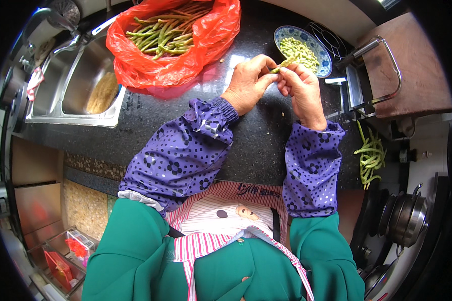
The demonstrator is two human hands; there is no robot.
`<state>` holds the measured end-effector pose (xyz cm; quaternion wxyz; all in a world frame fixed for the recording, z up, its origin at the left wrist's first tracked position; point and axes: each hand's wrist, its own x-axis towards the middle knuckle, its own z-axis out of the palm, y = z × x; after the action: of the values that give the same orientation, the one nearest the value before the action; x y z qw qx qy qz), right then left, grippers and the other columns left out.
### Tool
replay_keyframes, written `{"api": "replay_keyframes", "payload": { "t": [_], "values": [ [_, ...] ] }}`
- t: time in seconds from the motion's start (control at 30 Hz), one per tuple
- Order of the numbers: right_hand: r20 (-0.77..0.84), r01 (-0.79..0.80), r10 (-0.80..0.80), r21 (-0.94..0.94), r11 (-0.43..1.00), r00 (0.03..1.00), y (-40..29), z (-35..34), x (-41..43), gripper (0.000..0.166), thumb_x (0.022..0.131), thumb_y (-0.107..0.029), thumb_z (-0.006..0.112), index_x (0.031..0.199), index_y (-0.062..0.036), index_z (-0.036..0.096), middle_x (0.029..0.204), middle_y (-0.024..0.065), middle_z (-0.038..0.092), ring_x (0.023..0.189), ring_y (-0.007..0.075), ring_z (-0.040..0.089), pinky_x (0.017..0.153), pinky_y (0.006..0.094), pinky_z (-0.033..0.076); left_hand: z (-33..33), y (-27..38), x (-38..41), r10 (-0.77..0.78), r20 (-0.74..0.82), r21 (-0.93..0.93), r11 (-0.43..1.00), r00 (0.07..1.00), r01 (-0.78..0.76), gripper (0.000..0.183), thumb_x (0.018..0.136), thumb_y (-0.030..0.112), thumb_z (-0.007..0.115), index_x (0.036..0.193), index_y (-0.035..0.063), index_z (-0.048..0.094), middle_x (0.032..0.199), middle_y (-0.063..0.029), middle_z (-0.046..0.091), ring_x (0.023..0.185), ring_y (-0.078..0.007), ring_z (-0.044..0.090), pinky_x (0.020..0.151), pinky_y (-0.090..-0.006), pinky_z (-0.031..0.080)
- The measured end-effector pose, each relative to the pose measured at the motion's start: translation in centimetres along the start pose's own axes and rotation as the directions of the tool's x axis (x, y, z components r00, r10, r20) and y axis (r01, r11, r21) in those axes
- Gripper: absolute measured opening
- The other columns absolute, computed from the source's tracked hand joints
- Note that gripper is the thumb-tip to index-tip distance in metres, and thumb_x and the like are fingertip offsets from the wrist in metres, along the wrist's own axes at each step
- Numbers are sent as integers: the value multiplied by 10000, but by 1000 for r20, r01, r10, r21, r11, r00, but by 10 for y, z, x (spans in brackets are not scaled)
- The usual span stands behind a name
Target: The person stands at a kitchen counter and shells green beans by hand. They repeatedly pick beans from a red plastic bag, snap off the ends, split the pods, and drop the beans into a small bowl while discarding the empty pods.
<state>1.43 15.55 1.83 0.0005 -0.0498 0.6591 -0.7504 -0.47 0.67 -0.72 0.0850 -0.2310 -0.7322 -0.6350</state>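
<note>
Between the fingers of both hands is a green bean pod (287,61), held just in front of a blue-and-white patterned bowl (326,56). My left hand (247,82) grips the pod's left end between thumb and fingers. My right hand (302,88) pinches it farther along, partly over the bowl's near rim. Shelled pale green beans (298,50) lie heaped in the bowl. To the left of my hands, an open red plastic bag (214,34) holds many long pods (162,35), some green and some reddish brown.
A stainless steel double sink (79,84) with a tan scrubber (103,94) is at the left. Empty-looking green pods (371,156) lie at the counter's right end. A wooden board (408,67) stands in a metal rack (398,75). Pots (405,220) sit at lower right.
</note>
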Motion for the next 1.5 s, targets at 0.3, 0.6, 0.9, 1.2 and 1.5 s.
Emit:
{"api": "replay_keyframes", "payload": {
  "t": [0.3, 0.6, 0.9, 1.2, 1.5],
  "values": [
    [5, -86, 86, 68, 994, 996, 3, -3, 0, 94, 850, -91, 553, 881, -2, 565, 709, 32, 573, 547, 56, 497, 497, 183, 411, 2, -9, 0, 76, -76, 89, 994, 994, -69, 104, 783, 64, 630, 860, -2, 606, 727, -78, 629, 640, -120, 602, 572, -246, 482],
    [9, -100, 100, 211, 972, 995, 2, 3, -1, 85, 850, -93, 543, 864, -9, 549, 683, 32, 563, 545, 79, 508, 490, 208, 421, -3, -2, 0, 86, -57, 242, 968, 995, -70, 107, 777, 88, 638, 846, 11, 609, 721, -90, 626, 635, -149, 605, 573, -261, 474],
    [11, -67, 66, 180, 981, 998, 7, 1, 0, 86, 845, -100, 552, 851, -14, 546, 659, 30, 554, 528, 79, 497, 478, 208, 407, -1, -5, 0, 119, -70, 186, 977, 990, -105, 105, 764, 81, 654, 826, 9, 608, 717, -85, 623, 632, -132, 594, 577, -254, 472],
    [5, -69, 70, 225, 972, 998, 7, 1, 0, 75, 835, -73, 530, 857, -2, 540, 675, 41, 553, 548, 90, 503, 486, 213, 406, -1, -4, -1, 111, -63, 135, 986, 992, -101, 94, 769, 71, 651, 821, 6, 606, 697, -76, 615, 619, -112, 585, 561, -245, 470],
    [-3, -64, 66, 215, 975, 998, 6, 4, -1, 63, 831, -58, 511, 847, -3, 539, 671, 38, 551, 541, 86, 501, 482, 208, 404, 1, -7, 0, 132, -52, 151, 981, 990, -123, 77, 782, 56, 633, 827, 6, 596, 668, -70, 604, 567, -105, 574, 514, -240, 458]
  ]
}}
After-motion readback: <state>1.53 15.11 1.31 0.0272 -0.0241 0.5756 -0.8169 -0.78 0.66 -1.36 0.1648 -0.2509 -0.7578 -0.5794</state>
